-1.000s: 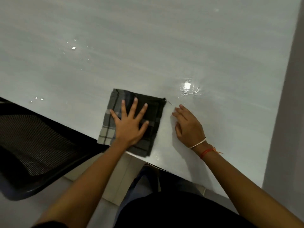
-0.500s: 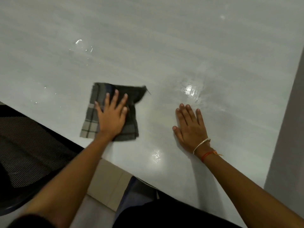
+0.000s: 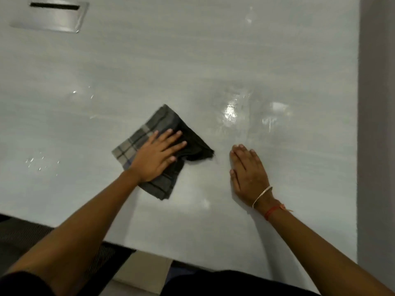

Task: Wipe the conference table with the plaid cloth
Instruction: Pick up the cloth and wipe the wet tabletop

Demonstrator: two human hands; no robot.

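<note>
Left hand [image 3: 157,155] lies flat on the plaid cloth [image 3: 165,121], fingers straight and slightly spread, pressing it to the pale grey counter [image 3: 192,60]; the cloth is folded, turned cornerwise, and bunched dark at its right corner. Right hand [image 3: 248,171] rests palm-down on the bare counter just right of the cloth, fingers straight and together, holding nothing, with a thin bangle [image 3: 261,196] and a red thread [image 3: 270,211] at the wrist. Wet sheen [image 3: 230,111] lies beyond the right hand, droplets [image 3: 38,162] far left, and a metal hatch [image 3: 50,14] sits at the far left corner.
</note>
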